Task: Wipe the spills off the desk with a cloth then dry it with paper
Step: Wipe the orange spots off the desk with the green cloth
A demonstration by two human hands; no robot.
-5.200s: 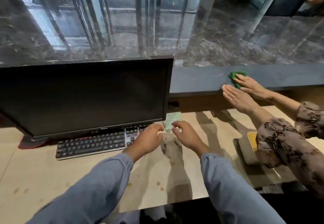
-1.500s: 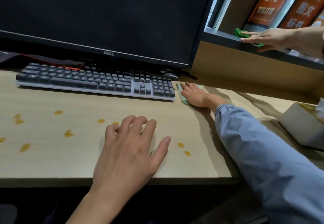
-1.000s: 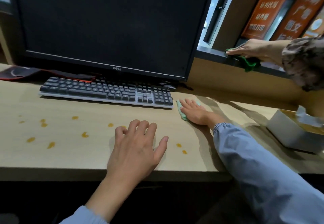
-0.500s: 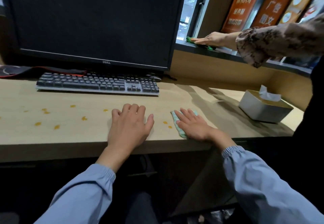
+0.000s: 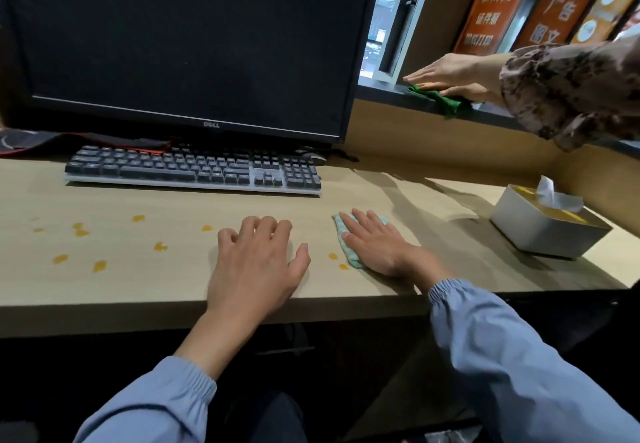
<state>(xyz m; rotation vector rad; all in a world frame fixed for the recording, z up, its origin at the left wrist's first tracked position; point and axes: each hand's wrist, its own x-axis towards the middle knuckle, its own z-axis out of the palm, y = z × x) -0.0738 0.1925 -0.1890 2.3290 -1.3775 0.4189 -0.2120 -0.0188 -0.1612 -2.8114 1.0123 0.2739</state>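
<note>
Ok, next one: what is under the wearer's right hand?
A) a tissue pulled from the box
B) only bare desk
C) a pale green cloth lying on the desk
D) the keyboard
C: the right hand presses flat on a pale green cloth on the desk, next to two orange spills; the tissue box stands apart to the right.

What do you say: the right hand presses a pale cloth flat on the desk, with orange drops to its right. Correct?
No. The head view shows the orange drops left of the right hand, which presses the cloth flat on the desk.
</note>
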